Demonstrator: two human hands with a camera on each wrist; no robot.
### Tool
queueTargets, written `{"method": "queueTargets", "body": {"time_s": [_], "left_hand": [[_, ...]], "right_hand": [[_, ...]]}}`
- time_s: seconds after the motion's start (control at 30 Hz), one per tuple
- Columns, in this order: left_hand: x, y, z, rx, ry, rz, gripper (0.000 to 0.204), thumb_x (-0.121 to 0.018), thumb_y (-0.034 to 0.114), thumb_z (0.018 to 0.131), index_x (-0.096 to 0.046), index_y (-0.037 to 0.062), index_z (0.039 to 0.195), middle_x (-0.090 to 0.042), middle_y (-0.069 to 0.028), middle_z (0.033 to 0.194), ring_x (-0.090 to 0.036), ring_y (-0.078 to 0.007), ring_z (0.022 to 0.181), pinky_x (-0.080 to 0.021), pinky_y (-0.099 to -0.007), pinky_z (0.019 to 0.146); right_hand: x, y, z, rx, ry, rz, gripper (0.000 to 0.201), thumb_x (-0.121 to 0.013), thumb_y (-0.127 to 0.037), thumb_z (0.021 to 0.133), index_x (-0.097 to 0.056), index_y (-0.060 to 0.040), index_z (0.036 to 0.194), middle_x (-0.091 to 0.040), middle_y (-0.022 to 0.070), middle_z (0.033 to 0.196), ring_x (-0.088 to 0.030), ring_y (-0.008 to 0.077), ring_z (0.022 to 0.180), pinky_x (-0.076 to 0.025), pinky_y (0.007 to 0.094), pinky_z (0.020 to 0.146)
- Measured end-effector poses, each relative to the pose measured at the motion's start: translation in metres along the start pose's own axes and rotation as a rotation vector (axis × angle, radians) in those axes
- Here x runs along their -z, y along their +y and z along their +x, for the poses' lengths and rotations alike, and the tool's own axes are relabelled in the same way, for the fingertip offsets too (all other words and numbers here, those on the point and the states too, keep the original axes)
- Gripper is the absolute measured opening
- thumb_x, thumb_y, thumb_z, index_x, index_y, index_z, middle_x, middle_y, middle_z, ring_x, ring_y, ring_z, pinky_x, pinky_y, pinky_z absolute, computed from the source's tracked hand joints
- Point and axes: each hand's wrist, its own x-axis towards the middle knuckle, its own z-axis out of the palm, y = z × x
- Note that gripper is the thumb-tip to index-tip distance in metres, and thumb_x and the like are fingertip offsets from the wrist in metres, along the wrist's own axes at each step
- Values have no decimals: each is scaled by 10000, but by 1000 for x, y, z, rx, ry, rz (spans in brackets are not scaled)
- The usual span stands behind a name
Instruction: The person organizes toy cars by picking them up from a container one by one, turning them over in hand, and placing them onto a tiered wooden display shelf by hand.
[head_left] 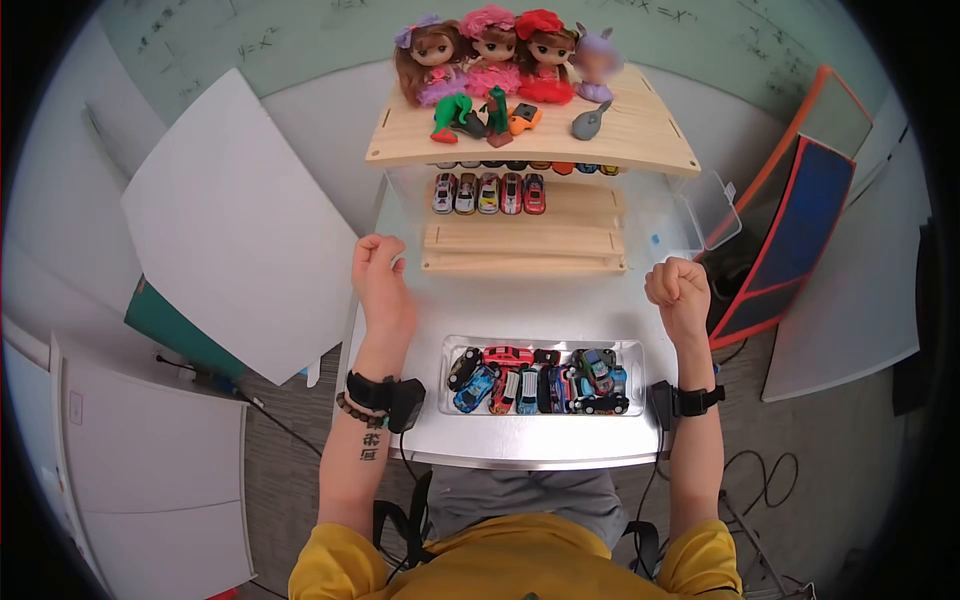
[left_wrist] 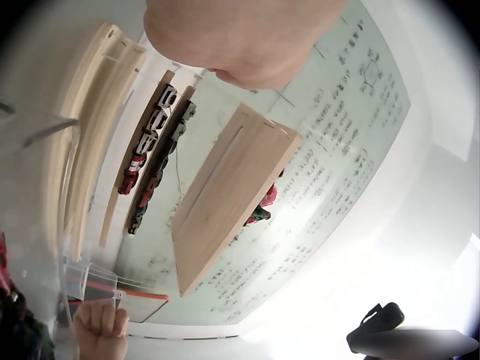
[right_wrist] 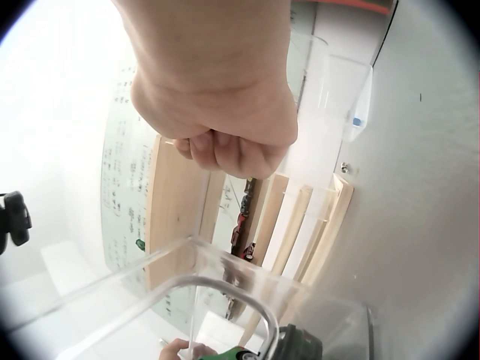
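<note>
Plastic tray [head_left: 636, 352], see-through, jumbled toy cars [head_left: 529, 390] in red, blue, black

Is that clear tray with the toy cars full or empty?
Nearly full: toy cars cover most of the clear tray, and toward its right end some lie on top of others.

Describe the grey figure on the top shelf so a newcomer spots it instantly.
Find the wooden top shelf at the back of the table. In front of its row of dolls sit small figures; take the rightmost. The grey figure is rounded with a thin raised end, unlike the orange-and-black figure to its left.
</note>
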Motion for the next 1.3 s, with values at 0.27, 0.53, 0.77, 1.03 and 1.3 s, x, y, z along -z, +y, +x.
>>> {"method": "queueTargets", "body": {"time_s": [0.27, 0.53, 0.77, 1.03, 1.3], "left_hand": [[4, -2, 4, 38, -26, -17, 205, -690, 45, 860, -562, 159, 972, -586, 42, 945, -510, -82, 908, -367, -309, 859], [9, -8, 7, 78, -73, -39, 211, -634, -10, 843, -546, 135, 969, -533, 35, 889, -482, -89, 859, -376, -312, 835], [6, -2, 5, 109, -131, -13, 209, -643, -15, 814, -518, 136, 887, -518, 19, 880, -496, -128, 880, -376, -315, 838], [18, -8, 15, 118, -187, -21, 268, -639, -80, 804, -524, 110, 953, -526, 2, 924, -529, -148, 925, -414, -316, 871], [3, -6, 9, 124, -121, -4, 261, -741, -37, 876, -580, 87, 1039, -603, -5, 928, -591, -134, 870, -454, -295, 805]], "right_hand": [[-1, 1, 0, -26, 20, 5, 246, -451, 94, 764, -392, -84, 605, -360, -4, 559, -263, 96, 522, -182, 283, 492], [-1, 1, 0, -38, 29, -8, 241, -449, 92, 766, -392, -83, 610, -363, 1, 563, -275, 97, 523, -182, 282, 491], [0, -1, -1, -63, 33, -18, 238, -441, 89, 770, -388, -86, 617, -358, -7, 566, -275, 95, 539, -189, 282, 506], [-2, -4, -2, -46, 11, -47, 236, -439, 90, 768, -383, -83, 618, -364, -8, 563, -274, 92, 549, -192, 278, 510], [-7, -5, -2, -67, 0, -81, 226, -450, 85, 756, -390, -85, 618, -374, -9, 565, -282, 91, 554, -193, 277, 511]]}}
